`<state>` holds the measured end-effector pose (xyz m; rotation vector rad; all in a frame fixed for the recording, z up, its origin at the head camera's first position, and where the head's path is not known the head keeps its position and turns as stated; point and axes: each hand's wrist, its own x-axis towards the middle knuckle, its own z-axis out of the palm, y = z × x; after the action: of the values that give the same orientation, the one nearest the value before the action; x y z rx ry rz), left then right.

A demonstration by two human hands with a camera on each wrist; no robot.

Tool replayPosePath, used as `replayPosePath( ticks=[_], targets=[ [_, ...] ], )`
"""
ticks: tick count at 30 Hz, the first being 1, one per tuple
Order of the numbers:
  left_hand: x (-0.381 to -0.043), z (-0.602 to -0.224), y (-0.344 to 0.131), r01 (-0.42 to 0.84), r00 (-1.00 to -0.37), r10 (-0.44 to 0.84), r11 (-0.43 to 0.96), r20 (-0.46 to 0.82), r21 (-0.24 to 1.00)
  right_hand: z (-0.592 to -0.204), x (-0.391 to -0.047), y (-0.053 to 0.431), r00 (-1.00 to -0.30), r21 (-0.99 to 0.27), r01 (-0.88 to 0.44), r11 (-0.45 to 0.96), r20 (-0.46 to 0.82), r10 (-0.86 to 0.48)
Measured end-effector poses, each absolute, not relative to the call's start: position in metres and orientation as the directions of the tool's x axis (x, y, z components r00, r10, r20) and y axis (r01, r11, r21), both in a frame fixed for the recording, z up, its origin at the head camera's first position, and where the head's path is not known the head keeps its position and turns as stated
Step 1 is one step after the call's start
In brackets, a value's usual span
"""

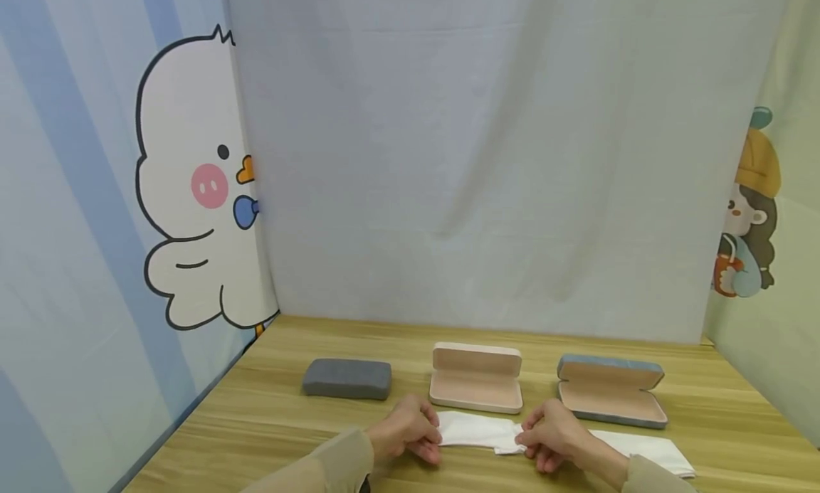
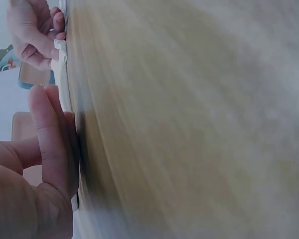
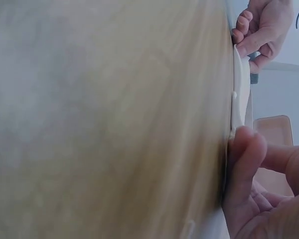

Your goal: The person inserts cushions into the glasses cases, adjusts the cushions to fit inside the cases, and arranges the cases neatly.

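A folded white cloth (image 1: 474, 430) lies on the table between both hands. My left hand (image 1: 410, 429) pinches its left end between thumb and fingers. At the other end, my right hand (image 1: 552, 435) pinches the cloth near a small loose flap. The right wrist view shows the cloth as a thin strip (image 3: 240, 82) stretching between the two hands, close to the tabletop. A second folded white cloth (image 1: 647, 450) lies to the right, partly hidden behind my right wrist. Just beyond the hands stands an open white glasses case (image 1: 475, 400) with a pinkish lining.
A closed grey glasses case (image 1: 347, 378) sits at the left on the wooden table (image 1: 269, 422). To the right, an open blue-grey glasses case (image 1: 611, 397) stands behind the second cloth. A pale curtain (image 1: 474, 158) hangs along the table's back edge.
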<state>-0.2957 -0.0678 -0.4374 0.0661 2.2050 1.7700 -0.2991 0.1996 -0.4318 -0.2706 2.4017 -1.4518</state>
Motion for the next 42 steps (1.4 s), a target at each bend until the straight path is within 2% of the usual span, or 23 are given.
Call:
replayPosePath(
  ticks=[6,11,17,26,30,34,42],
  targets=[
    [-0.302,-0.440,-0.080,-0.203,-0.922,0.292,0.189,-0.252,0.961,-0.430,-0.301,0.198,-0.919,-0.908,0.022,0.418,-0.183,-0.349],
    [-0.308,-0.431,-0.085,-0.241,-0.916,0.288,0.165,-0.281,0.956,-0.421,-0.303,0.198,-0.924,-0.918,0.012,0.396,-0.162,-0.348],
    [-0.318,-0.418,-0.088,-0.228,-0.924,0.267,0.187,-0.272,0.956,-0.414,-0.314,0.201,-0.919,-0.937,0.005,0.349,-0.142,-0.368],
    [-0.346,-0.412,-0.089,-0.170,-0.949,0.234,0.184,-0.211,0.968,-0.410,-0.342,0.197,-0.941,-0.938,0.016,0.346,-0.131,-0.312],
    [-0.353,-0.412,-0.087,-0.156,-0.958,0.209,0.194,-0.196,0.969,-0.412,-0.351,0.193,-0.958,-0.934,0.053,0.353,-0.147,-0.245],
    [-0.359,-0.415,-0.083,-0.151,-0.964,0.194,0.177,-0.185,0.973,-0.415,-0.356,0.191,-0.971,-0.928,0.086,0.362,-0.159,-0.178],
    [-0.365,-0.418,-0.076,-0.140,-0.965,0.193,0.199,-0.179,0.970,-0.421,-0.361,0.192,-0.980,-0.910,0.081,0.407,-0.147,-0.134]
  ],
)
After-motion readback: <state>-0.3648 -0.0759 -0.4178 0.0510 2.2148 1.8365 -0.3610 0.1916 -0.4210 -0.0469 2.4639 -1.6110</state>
